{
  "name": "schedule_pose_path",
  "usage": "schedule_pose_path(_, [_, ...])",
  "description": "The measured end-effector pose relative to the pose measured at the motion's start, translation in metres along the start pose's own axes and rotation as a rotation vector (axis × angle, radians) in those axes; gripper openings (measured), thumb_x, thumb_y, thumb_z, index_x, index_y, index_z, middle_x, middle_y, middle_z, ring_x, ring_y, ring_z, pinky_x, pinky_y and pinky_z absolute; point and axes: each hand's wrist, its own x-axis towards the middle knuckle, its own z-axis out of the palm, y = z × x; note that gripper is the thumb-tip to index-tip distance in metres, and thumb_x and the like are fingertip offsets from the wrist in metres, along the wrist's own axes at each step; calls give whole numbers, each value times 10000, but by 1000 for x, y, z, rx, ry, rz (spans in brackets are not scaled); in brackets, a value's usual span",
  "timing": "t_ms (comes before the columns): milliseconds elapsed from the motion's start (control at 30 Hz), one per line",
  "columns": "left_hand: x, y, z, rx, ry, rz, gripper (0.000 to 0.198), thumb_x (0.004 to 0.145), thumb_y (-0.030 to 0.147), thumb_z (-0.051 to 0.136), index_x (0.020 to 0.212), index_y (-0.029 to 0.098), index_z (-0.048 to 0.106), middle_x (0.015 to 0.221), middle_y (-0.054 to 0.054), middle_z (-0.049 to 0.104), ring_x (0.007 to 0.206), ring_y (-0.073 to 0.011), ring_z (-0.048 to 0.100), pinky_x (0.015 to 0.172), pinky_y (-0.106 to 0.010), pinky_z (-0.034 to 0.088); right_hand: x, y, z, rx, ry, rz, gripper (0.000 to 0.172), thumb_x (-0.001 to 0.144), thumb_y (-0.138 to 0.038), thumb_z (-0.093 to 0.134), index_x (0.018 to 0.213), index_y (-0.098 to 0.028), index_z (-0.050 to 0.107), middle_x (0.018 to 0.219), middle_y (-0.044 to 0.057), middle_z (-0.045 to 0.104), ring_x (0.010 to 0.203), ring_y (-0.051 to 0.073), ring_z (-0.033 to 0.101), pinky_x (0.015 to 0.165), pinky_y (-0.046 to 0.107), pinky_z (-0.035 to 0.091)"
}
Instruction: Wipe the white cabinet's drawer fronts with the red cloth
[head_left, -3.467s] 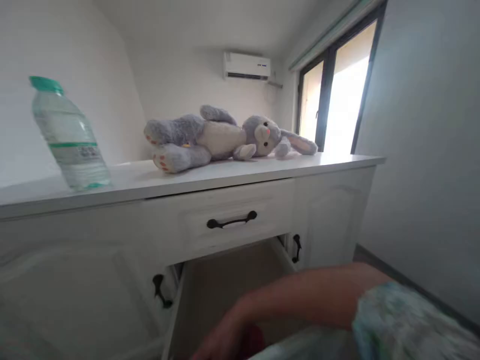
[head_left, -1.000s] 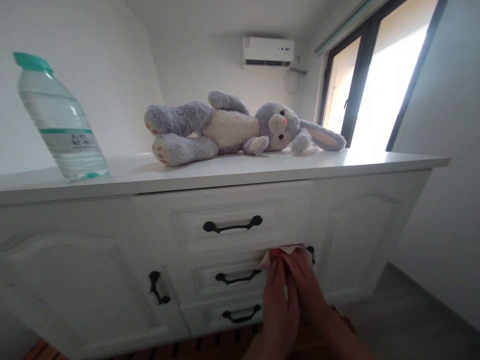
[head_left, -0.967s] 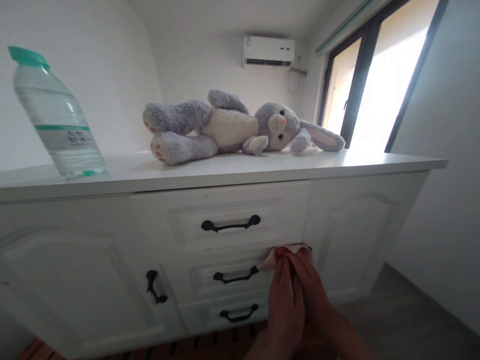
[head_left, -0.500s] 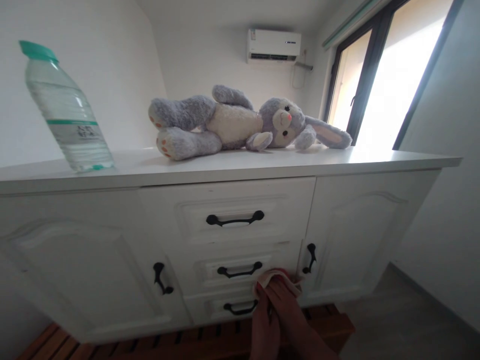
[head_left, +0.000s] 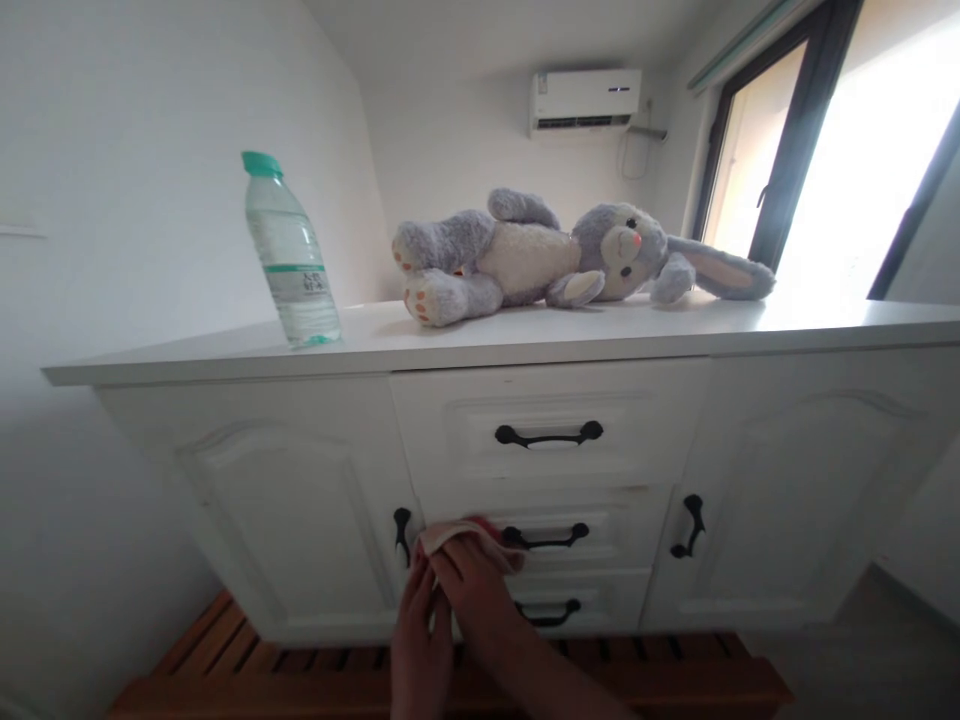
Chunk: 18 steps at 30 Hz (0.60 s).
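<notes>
Low in the view, my right hand (head_left: 476, 600) presses a pink cloth (head_left: 459, 531) against the white cabinet (head_left: 300, 490). The cloth lies at the left end of the middle drawer (head_left: 600, 528), beside the left door's black handle (head_left: 403, 533). My left hand (head_left: 418, 640) is right next to it, fingers up against the cloth's lower edge. All three drawers are closed, each with a black handle.
On the cabinet top stand a water bottle with a green cap (head_left: 291, 255) and a grey plush rabbit (head_left: 555, 255) lying on its side. A wooden slatted platform (head_left: 465, 680) runs under the cabinet. A window (head_left: 832, 160) is at the right, an air conditioner (head_left: 585, 98) on the far wall.
The drawer that stood open 3.5 s ago is closed. Both hands and the cloth have moved down and left, from the middle drawer's upper right corner to its left end.
</notes>
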Motion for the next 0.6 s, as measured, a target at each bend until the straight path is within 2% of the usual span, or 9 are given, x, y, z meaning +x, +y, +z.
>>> schedule_pose_path(33, [1, 9, -1, 26, 24, 86, 506, 869, 405, 504, 1253, 124, 676, 1460, -204, 624, 1408, -324, 536, 1217, -529, 390, 5, 1, -10, -15, 48, 9, 420, 914, -143, 642, 1331, -133, 597, 1266, 107, 694, 1136, 247, 654, 997, 367, 560])
schedule_pose_path(100, [1, 25, 4, 79, -2, 211, 556, 922, 395, 441, 1360, 90, 597, 1559, -218, 521, 1484, -302, 446, 1261, -517, 335, 9, 7, -29, -64, 85, 12, 403, 918, -117, 621, 1320, -113, 590, 1242, 123, 697, 1115, 241, 656, 996, 383, 558])
schedule_pose_path(167, [-1, 38, 18, 110, -83, 231, 572, 941, 336, 373, 1389, 29, 553, 1544, -250, 530, 1480, -319, 450, 1265, -548, 334, 8, 18, -48, -116, 43, -5, 348, 902, -101, 628, 1250, -102, 621, 1153, 125, 721, 1036, 251, 675, 951, 411, 577])
schedule_pose_path(267, [-9, 57, 52, 118, -162, 194, 574, 923, 215, 314, 1398, -40, 512, 1532, -282, 531, 1479, -346, 448, 1269, -579, 330, -5, 39, -77, -123, -26, -4, 377, 876, -102, 659, 1250, -97, 615, 1155, 136, 714, 1054, 269, 670, 979, 438, 566])
schedule_pose_path(367, [-23, 80, 92, 89, -236, 242, 572, 884, 131, 334, 1402, -39, 506, 1522, -277, 544, 1469, -342, 458, 1267, -581, 339, -29, 67, -114, -113, -32, 58, 363, 888, -100, 630, 1250, -104, 606, 1164, 143, 706, 1082, 274, 664, 1012, 457, 548])
schedule_pose_path(467, [-42, 102, 132, 53, -369, 359, 579, 855, 100, 374, 1405, -19, 510, 1500, -273, 568, 1425, -333, 508, 1252, -587, 363, -63, 99, -150, -193, 9, 126, 363, 919, -72, 538, 1272, -136, 590, 1149, 138, 710, 1068, 274, 672, 998, 489, 548])
schedule_pose_path(533, [-52, 112, 154, 23, -458, 446, 578, 856, 106, 398, 1415, 4, 506, 1508, -263, 562, 1435, -317, 500, 1256, -575, 362, -86, 119, -166, -258, 59, 149, 420, 928, -84, 512, 1340, -156, 548, 1203, 143, 699, 1097, 283, 666, 1001, 511, 543])
schedule_pose_path(600, [-60, 113, 170, -9, -542, 502, 593, 856, 102, 404, 1438, 17, 476, 1545, -251, 527, 1472, -296, 457, 1270, -565, 341, -108, 134, -170, -284, 94, 177, 481, 930, -123, 526, 1408, -167, 492, 1287, 151, 669, 1161, 295, 643, 1014, 520, 538])
